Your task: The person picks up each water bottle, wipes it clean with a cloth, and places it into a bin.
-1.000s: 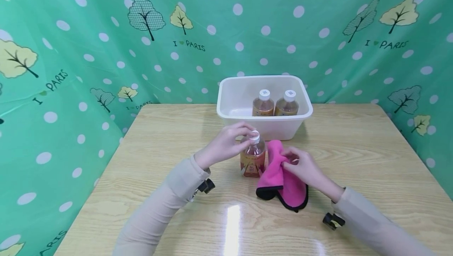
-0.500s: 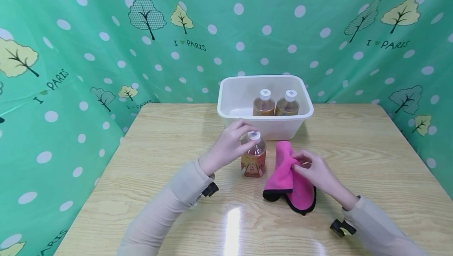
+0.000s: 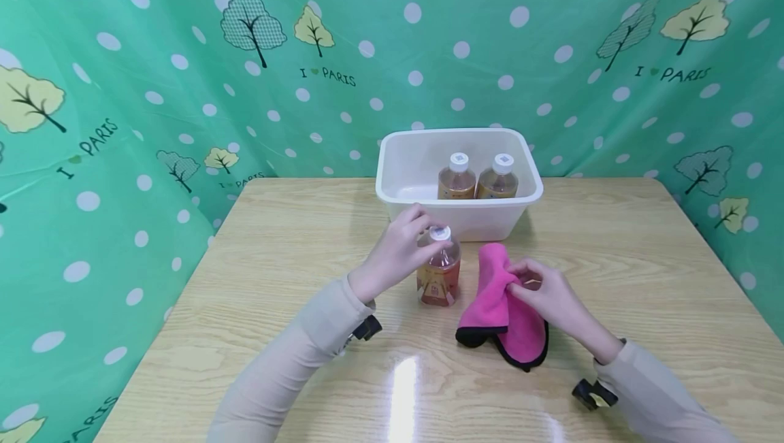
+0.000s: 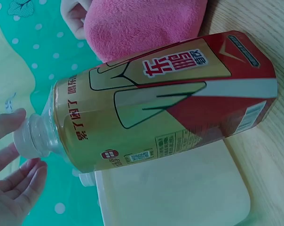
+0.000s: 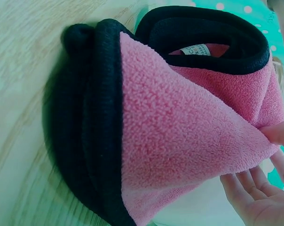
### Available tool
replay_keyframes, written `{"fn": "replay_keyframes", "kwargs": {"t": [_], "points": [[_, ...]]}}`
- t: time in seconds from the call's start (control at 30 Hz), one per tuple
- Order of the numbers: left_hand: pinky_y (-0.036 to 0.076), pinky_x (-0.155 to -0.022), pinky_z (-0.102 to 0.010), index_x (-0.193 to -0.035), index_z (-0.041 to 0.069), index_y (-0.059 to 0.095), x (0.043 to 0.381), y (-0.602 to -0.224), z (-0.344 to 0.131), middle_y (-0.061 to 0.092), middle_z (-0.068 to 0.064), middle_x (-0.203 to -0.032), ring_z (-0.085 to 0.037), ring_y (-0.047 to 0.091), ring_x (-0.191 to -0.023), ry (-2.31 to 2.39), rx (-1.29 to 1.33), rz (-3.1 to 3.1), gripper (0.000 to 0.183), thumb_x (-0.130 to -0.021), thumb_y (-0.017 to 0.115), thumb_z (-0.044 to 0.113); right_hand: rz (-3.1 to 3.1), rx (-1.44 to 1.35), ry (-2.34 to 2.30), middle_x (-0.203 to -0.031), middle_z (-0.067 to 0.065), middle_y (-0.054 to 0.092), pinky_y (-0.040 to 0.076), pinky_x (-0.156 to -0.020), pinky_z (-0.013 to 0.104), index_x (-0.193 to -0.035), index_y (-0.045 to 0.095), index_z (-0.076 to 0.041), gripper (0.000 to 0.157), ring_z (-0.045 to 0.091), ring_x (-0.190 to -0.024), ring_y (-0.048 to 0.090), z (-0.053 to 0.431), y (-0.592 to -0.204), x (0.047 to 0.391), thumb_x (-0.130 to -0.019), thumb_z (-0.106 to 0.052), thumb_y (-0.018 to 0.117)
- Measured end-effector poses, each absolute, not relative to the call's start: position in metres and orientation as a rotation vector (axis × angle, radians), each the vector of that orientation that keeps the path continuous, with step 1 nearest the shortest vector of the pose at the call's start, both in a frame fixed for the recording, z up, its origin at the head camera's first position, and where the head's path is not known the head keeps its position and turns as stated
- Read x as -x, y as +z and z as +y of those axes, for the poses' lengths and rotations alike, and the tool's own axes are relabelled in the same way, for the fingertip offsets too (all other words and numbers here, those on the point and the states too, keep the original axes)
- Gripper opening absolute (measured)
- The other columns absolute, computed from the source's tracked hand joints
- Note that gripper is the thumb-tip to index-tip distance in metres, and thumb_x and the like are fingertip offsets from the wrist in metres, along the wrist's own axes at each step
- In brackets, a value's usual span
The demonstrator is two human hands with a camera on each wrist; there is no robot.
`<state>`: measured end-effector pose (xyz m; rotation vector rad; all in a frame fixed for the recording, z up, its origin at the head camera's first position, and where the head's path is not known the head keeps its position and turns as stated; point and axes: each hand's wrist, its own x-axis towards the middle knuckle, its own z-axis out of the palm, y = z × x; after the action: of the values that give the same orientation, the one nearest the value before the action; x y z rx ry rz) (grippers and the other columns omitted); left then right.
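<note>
An upright plastic drink bottle (image 3: pixel 438 280) with a red and gold label and a white cap (image 3: pixel 439 233) stands on the table before the white bin. My left hand (image 3: pixel 395 252) holds it by the cap, thumb and fingers around it in the left wrist view. To its right, a pink towel (image 3: pixel 490 300) with black edging is bunched up, its lower end at the tabletop. My right hand (image 3: pixel 551 297) pinches a fold of this towel (image 5: pixel 189 127) between thumb and fingers. A small gap separates towel and bottle.
The white plastic bin (image 3: pixel 398 201) stands close behind the bottle, with two more capped bottles (image 3: pixel 456 181) upright in its right part. The wooden table (image 3: pixel 275 239) meets a green dotted curtain (image 3: pixel 343 116) at its back and left side.
My right hand has drawn the towel rightward, away from the bottle's side. The bottle has turned slightly in place under my left hand, so its label faces a little differently.
</note>
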<state>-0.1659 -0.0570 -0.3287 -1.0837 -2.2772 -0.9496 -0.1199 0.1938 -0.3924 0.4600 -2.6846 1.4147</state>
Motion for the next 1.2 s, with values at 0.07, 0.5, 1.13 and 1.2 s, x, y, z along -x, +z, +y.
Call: {"fn": "replay_keyframes", "kwargs": {"t": [0.07, 0.5, 1.13, 1.2], "points": [[0.050, -0.068, -0.022, -0.087, -0.001, 0.064, 0.1662, -0.3285, -0.0577, 0.052, -0.005, -0.081, -0.015, 0.051, -0.078, -0.990, 1.092, -2.296, 0.020, -0.073, 0.072, 0.010, -2.683, -0.463, 1.414, -0.093, 0.017, 0.062, 0.052, -0.067, 0.022, -0.095, 0.059, 0.005, 0.019, 0.015, -0.076, 0.058, 0.1942, -0.3928, 0.1203, -0.076, 0.008, 0.060], [0.044, -0.082, -0.018, -0.093, 0.000, 0.066, 0.1696, -0.3271, -0.0632, 0.059, -0.007, -0.095, -0.017, 0.052, -0.091, -1.007, 1.215, -2.288, 0.018, -0.077, 0.067, 0.007, -2.703, -0.454, 1.420, -0.095, 0.017, 0.062, 0.052, -0.067, 0.022, -0.096, 0.059, 0.005, 0.020, 0.009, -0.077, 0.056, 0.1937, -0.3919, 0.1210, -0.077, 0.007, 0.061], [0.039, -0.093, -0.017, -0.102, -0.001, 0.064, 0.1682, -0.3306, -0.0636, 0.060, -0.012, -0.106, -0.020, 0.053, -0.102, -1.005, 1.317, -2.306, 0.021, -0.081, 0.060, 0.000, -2.711, -0.451, 1.436, -0.097, 0.018, 0.061, 0.052, -0.071, 0.027, -0.097, 0.059, 0.005, 0.020, 0.014, -0.080, 0.058, 0.1921, -0.3925, 0.1231, -0.077, 0.007, 0.060], [0.039, -0.092, -0.017, -0.101, -0.001, 0.064, 0.1678, -0.3304, -0.0639, 0.059, -0.012, -0.107, -0.020, 0.053, -0.103, -1.024, 1.311, -2.311, 0.021, -0.081, 0.060, -0.001, -2.707, -0.453, 1.446, -0.097, 0.018, 0.061, 0.052, -0.071, 0.029, -0.097, 0.059, 0.005, 0.020, 0.020, -0.081, 0.058, 0.1914, -0.3909, 0.1237, -0.077, 0.007, 0.060]]}}
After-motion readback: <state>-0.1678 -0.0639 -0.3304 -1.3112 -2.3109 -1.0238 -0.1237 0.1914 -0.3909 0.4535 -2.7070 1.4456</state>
